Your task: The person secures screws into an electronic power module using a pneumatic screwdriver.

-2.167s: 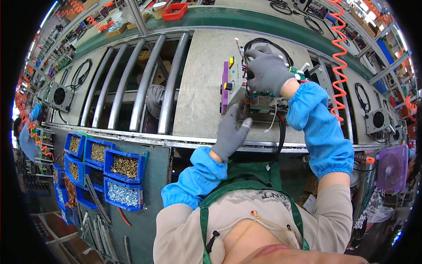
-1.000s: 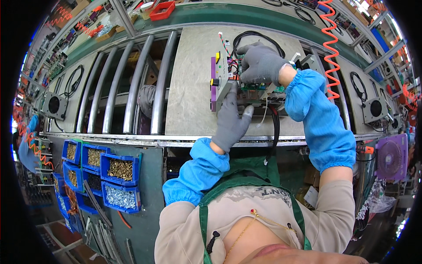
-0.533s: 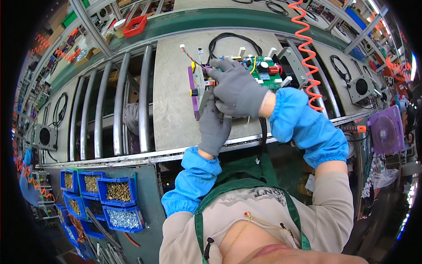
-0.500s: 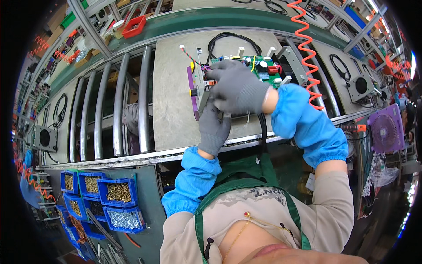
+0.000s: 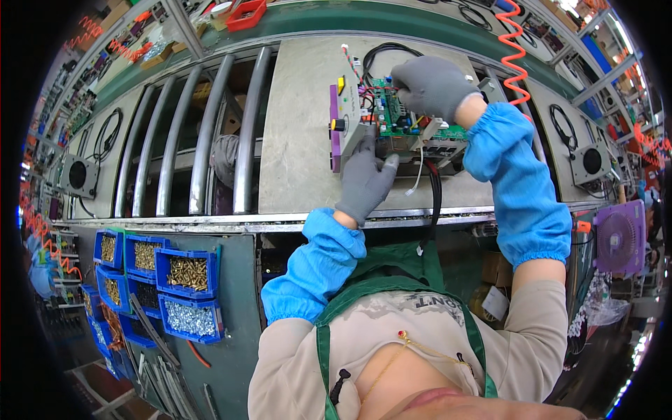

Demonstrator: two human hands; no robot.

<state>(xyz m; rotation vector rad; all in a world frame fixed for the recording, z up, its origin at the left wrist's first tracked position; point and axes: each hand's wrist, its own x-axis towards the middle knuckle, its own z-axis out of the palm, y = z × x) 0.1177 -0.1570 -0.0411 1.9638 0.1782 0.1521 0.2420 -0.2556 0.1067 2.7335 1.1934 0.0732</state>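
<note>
An electronic unit lies on the grey metal work plate [image 5: 294,140], with a green circuit board [image 5: 395,120] and a front panel [image 5: 351,122] edged in purple. The panel carries a black knob [image 5: 338,124] and a yellow switch [image 5: 341,85]. My grey-gloved left hand [image 5: 366,180] grips the panel's near end, thumb set apart against the chassis. Over the far part of the board, my gloved right hand [image 5: 434,87] is closed, its fingertips curled down; what they pinch is hidden. A twisted red-and-green lead [image 5: 352,64] rises beside the panel.
Metal rollers [image 5: 210,133] lie left of the plate. Blue bins of screws [image 5: 187,273] stand at lower left. A coiled orange air hose [image 5: 514,52] hangs at right, near my right arm. Black cables [image 5: 435,196] droop over the bench's near edge.
My right hand has moved from the front panel to the far part of the board, uncovering the panel and wiring. My left hand stays at the panel's near end.
</note>
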